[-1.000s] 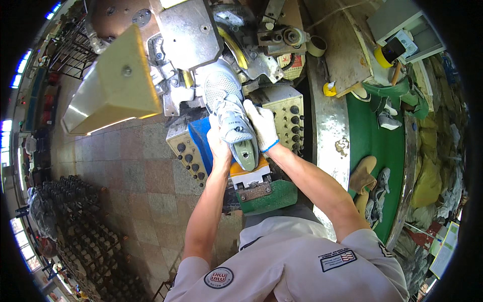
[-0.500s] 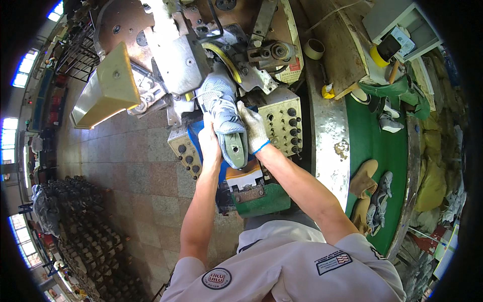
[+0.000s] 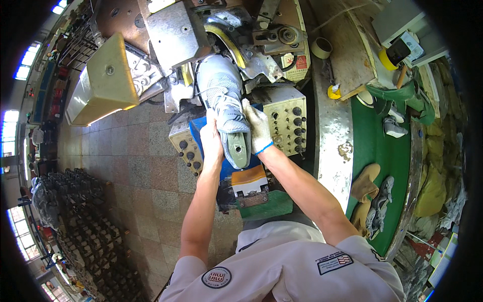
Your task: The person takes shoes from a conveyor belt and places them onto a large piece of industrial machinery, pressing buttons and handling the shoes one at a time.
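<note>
A grey mesh sneaker upper (image 3: 225, 93) is stretched over a green shoe last (image 3: 237, 147). Its toe points away from me, between the metal jaws of a machine (image 3: 177, 36). The heel end is toward me. My bare left hand (image 3: 212, 140) is closed along the shoe's left side near the heel. On the opposite side my right hand (image 3: 258, 130), in a white glove with a blue cuff, grips the shoe too. A curved yellow-edged band (image 3: 227, 44) arches just right of the toe.
Knob panels (image 3: 286, 126) flank the shoe. A yellowish housing (image 3: 103, 83) juts out at the left. To the right, a green-topped bench (image 3: 375, 146) carries tan boot-shaped pieces (image 3: 366, 183) and grey shoes (image 3: 385, 194). Racks of dark shoe-like items (image 3: 85, 221) stand on the tiled floor at lower left.
More of the shoe's toe shows now, and the shoe sits straighter between the jaws. The metal block above it appears farther up and away. Both hands keep their hold.
</note>
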The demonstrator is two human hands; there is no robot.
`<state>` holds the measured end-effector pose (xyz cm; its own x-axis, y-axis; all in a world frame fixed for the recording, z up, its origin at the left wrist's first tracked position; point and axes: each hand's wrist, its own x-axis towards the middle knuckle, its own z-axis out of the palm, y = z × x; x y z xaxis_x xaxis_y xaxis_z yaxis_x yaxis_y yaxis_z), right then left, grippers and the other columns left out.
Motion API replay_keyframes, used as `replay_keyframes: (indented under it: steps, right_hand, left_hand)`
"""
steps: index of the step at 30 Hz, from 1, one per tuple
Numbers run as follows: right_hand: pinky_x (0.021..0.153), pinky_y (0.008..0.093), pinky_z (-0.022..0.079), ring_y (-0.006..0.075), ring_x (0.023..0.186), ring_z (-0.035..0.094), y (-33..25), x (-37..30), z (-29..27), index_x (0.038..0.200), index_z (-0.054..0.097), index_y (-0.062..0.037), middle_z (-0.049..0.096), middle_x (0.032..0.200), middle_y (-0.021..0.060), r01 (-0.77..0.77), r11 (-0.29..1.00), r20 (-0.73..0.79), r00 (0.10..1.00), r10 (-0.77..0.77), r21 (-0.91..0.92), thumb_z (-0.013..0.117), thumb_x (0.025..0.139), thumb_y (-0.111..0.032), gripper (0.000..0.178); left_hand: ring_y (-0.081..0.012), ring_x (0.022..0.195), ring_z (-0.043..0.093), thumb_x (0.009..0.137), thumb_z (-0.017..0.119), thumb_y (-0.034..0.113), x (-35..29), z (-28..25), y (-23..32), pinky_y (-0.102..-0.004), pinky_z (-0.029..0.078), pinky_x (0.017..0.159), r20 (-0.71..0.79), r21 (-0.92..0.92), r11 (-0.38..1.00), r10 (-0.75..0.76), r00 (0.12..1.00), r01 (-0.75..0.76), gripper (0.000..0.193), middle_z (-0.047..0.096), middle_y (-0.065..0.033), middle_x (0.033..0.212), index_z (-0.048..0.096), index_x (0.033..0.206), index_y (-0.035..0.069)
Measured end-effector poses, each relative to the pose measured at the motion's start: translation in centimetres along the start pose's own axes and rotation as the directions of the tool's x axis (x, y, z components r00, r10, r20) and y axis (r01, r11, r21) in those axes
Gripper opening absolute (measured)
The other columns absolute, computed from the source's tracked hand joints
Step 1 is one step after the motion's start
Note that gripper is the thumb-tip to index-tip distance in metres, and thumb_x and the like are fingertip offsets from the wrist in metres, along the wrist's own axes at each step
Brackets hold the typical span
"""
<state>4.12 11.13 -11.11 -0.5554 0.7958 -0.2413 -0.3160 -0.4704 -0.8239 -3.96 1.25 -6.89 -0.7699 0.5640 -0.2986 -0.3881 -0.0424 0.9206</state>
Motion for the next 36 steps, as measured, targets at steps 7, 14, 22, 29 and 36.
replay_keyframes:
  steps: [7,14,22,29,36]
  right_hand:
    - [0.072,0.0299,0.049,0.0084,0.078,0.057,-0.3,-0.3,0.4,0.100,0.072,0.0058,0.072,0.085,0.0059,0.050,0.995,-0.012,0.999,-0.051,-0.092,0.059,0.105,-0.034,0.042]
    - [0.067,0.0270,0.046,0.0061,0.074,0.053,-2.2,-0.7,0.6,0.089,0.072,0.0020,0.067,0.081,-0.0008,-0.033,0.988,-0.013,0.999,0.031,-0.150,0.062,0.104,-0.032,0.038]
    - [0.065,0.0259,0.045,0.0053,0.073,0.051,-4.6,-1.4,1.4,0.087,0.072,-0.0006,0.065,0.080,-0.0037,-0.016,0.977,-0.014,1.000,0.013,-0.213,0.063,0.103,-0.025,0.030]
    - [0.061,0.0284,0.040,0.0076,0.068,0.047,-5.0,-2.5,2.6,0.080,0.068,-0.0016,0.059,0.073,-0.0029,-0.028,0.991,-0.027,0.999,0.025,-0.131,0.064,0.102,-0.035,0.040]
    - [0.084,0.0268,0.048,0.0103,0.092,0.061,-4.8,-2.4,-3.4,0.115,0.072,0.0018,0.071,0.102,0.0019,0.097,0.967,-0.053,0.992,-0.113,-0.238,0.059,0.104,-0.039,0.044]
  left_hand:
    - [-0.0099,0.074,0.056,0.109,0.048,0.045,0.7,-1.0,-1.1,-0.0285,0.047,0.070,0.008,0.061,0.998,-0.010,1.000,0.010,0.054,0.067,-0.0033,0.084,0.069,0.094,-0.002]
    - [-0.0109,0.075,0.054,0.110,0.046,0.044,1.4,-1.1,-3.3,-0.0295,0.046,0.070,0.000,0.068,0.993,0.092,0.996,-0.092,0.056,0.066,-0.0035,0.083,0.069,0.095,-0.005]
    - [-0.0082,0.071,0.049,0.111,0.043,0.041,1.8,-1.0,-5.3,-0.0278,0.044,0.065,0.021,-0.047,0.990,0.133,0.991,-0.132,0.051,0.059,0.0002,0.075,0.063,0.085,0.002]
    - [-0.0132,0.075,0.053,0.111,0.039,0.042,0.9,-1.8,-4.1,-0.0319,0.047,0.068,0.108,0.155,0.966,0.192,0.975,-0.208,0.054,0.065,-0.0059,0.082,0.064,0.095,-0.003]
    - [-0.0227,0.095,0.066,0.109,0.043,0.036,-1.9,-0.1,1.1,-0.0342,0.051,0.087,-0.082,0.297,0.946,0.160,0.984,-0.129,0.049,0.072,-0.0151,0.106,0.064,0.123,-0.006]
